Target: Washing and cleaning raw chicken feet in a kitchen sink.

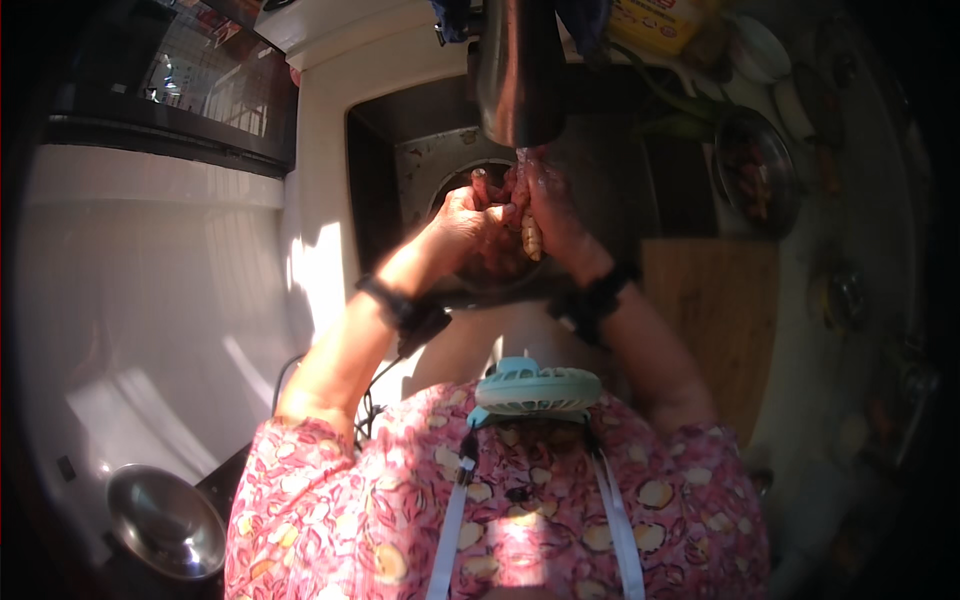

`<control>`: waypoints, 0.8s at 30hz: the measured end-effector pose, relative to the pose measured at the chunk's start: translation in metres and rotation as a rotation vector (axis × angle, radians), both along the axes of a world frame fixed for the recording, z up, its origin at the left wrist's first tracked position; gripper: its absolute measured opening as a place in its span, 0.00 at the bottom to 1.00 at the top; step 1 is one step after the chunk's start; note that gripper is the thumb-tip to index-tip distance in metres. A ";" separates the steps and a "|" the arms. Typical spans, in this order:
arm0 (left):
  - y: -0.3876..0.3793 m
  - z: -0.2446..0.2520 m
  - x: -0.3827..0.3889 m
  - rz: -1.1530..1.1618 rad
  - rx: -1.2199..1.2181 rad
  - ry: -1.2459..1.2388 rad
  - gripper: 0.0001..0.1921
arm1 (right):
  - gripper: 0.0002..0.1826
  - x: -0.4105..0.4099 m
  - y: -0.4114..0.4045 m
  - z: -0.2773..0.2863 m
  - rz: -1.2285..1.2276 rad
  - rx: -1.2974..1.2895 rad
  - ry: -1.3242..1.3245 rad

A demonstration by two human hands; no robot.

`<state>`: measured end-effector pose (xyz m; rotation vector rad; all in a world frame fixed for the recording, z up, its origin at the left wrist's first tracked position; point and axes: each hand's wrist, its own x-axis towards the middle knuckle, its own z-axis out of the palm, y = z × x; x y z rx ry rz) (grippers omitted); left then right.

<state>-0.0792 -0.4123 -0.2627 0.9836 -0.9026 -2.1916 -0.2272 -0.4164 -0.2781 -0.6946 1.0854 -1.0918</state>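
Note:
My left hand (459, 223) and my right hand (553, 201) are close together over the sink (409, 133), under the metal faucet (521, 82). Between them is a knobbly root (532, 238), apparently ginger, its pale ringed tip pointing towards me. The right hand grips it, and the left thumb lies against it. From the left fist sticks up a reddish stub (480, 180) with a pale end; whether it belongs to the same root I cannot tell. Below the hands, a round vessel in the sink contains reddish pieces (495, 259), blurred and partly hidden.
Right of the sink lies a wooden cutting board (705, 322). Beyond it stands a metal bowl (786, 154) with reddish pieces inside. A yellow package (656, 26) is at the back right. A shiny metal bowl or lid (165, 521) sits lower left. A fan (536, 390) hangs at my chest.

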 end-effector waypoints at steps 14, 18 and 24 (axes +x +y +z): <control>-0.001 0.007 -0.006 0.210 0.201 -0.312 0.20 | 0.15 -0.002 0.006 0.003 -0.022 0.049 -0.362; 0.001 0.001 0.003 0.123 0.051 -0.126 0.13 | 0.14 -0.012 -0.003 -0.006 -0.129 0.072 -0.347; 0.001 0.011 -0.004 0.165 0.050 -0.278 0.09 | 0.11 -0.026 -0.002 0.007 -0.045 0.010 -0.228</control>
